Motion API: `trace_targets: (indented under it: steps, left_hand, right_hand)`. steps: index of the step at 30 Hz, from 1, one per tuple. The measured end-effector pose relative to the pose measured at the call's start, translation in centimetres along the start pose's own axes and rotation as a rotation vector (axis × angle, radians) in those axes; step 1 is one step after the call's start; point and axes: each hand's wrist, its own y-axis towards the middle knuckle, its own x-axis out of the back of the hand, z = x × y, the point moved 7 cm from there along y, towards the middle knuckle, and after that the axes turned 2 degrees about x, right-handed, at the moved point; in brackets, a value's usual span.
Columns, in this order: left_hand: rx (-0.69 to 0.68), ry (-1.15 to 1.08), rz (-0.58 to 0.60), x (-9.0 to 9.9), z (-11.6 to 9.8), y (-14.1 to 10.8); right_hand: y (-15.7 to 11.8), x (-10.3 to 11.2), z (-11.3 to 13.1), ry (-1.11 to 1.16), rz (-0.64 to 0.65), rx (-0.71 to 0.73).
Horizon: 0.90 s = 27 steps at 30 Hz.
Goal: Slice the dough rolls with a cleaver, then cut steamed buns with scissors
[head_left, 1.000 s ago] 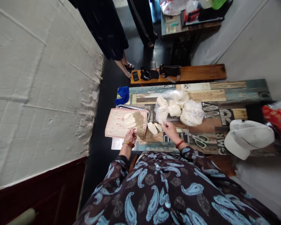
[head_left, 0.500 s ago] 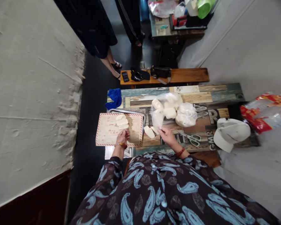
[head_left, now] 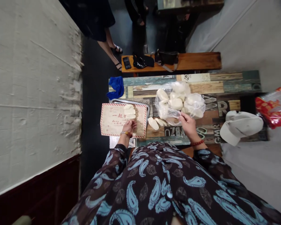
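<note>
Clear plastic bag (head_left: pixel 171 114), pinched by closed fingers of the right hand (head_left: pixel 188 125), lies at its eleven o'clock; left hand (head_left: pixel 129 126) curls, hold unclear; scissors (head_left: pixel 203 130) are partly hidden.

Partly hidden scissors (head_left: pixel 202 133) and tray (head_left: pixel 148 109)
The right hand (head_left: pixel 187 124) hides most of the scissors, paper (head_left: pixel 111 122) most of the tray. The view's right edge crops the red bag (head_left: pixel 273 110). Anything in the left hand (head_left: pixel 129 126) is too small to tell.
</note>
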Motion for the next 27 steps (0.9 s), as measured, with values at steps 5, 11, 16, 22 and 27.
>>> trace_targets:
  steps: [5,11,16,22,27]
  left_hand:
    - [-0.004,-0.05,-0.003,-0.7,0.4,-1.2]
    - [-0.017,-0.095,0.02,-1.0,0.2,-2.3]
    - [-0.008,-0.066,0.037,-1.3,0.2,-2.0]
    - [0.003,0.049,0.021,-1.7,0.5,-0.5]
    - [-0.033,0.117,0.001,-1.6,0.8,-0.1]
  right_hand:
    - [-1.4,0.1,-1.0,0.003,0.006,-0.013]
    - [-1.6,1.3,-0.8,-0.039,-0.012,0.019]
    - [-3.6,-2.7,0.8,-0.058,0.219,0.129]
    - [-5.7,-5.3,-0.1,-0.056,0.406,0.211]
    - [-5.7,-1.8,-4.0,-0.128,0.392,0.194]
